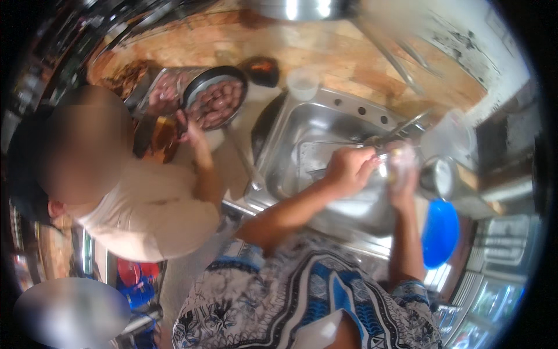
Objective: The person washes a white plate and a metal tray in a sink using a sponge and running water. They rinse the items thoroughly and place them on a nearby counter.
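Observation:
Both my hands are raised over a stainless steel sink [292, 131]. My left hand [351, 170] is curled, its fingertips meeting a small shiny edge near my right hand; whether it grips that edge is unclear. In my right hand [403, 187] is a clear, blurred object [401, 159], perhaps glass or plastic, with yellowish spots on or behind it. Just behind my hands is the metal faucet [403, 126]. A flat, tray-like shape [307, 152] lies on the sink floor, partly hidden by my left hand.
Left of me, a co-worker [148, 209] holds a black frying pan [242, 89] of sausages. Beyond it sits a tray of raw meat [161, 94]. A translucent container [303, 83] stands behind the sink; a blue basin [441, 235] and metal pot [442, 176] are at right.

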Motion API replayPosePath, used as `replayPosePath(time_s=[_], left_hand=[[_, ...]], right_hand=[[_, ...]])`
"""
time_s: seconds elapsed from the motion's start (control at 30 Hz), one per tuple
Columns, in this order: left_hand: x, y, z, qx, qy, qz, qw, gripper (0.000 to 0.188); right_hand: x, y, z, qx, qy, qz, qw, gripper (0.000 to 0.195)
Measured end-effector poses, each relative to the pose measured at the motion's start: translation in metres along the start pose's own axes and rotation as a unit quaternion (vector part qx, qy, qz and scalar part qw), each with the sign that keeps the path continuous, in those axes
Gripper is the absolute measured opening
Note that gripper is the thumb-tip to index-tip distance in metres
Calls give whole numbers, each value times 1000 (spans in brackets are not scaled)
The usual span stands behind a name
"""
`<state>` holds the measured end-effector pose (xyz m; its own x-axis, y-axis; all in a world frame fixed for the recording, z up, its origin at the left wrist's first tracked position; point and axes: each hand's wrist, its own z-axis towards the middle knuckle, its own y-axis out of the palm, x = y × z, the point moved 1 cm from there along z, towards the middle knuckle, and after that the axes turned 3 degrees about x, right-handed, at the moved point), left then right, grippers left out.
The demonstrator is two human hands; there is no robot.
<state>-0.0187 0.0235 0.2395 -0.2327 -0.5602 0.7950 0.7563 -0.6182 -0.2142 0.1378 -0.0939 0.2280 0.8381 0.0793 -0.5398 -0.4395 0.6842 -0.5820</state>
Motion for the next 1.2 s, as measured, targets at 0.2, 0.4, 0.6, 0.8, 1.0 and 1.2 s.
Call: replayPosePath(time_s=[0.2, 0.4, 0.6, 0.8, 1.0, 1.2], left_hand=[[18, -60, -3, -31, -118, -207, 971, 18], [-10, -75, 8, -142, -144, -84, 976, 29], [-27, -13, 26, -135, -134, -103, 976, 29], [-15, -33, 45, -124, -85, -113, 982, 24], [-22, -48, 39, -63, -115, -138, 982, 25], [-28, -44, 29, -54, -133, -134, 980, 23]], right_hand=[[91, -46, 5, 122, 193, 168, 959, 29], [79, -57, 17, 202, 325, 242, 892, 29], [-26, -23, 64, -20, -62, -52, 997, 15], [102, -59, -2, 113, 151, 10, 982, 14], [112, -88, 7, 159, 290, -242, 912, 21], [212, -134, -68, 26, 344, -367, 864, 22]])
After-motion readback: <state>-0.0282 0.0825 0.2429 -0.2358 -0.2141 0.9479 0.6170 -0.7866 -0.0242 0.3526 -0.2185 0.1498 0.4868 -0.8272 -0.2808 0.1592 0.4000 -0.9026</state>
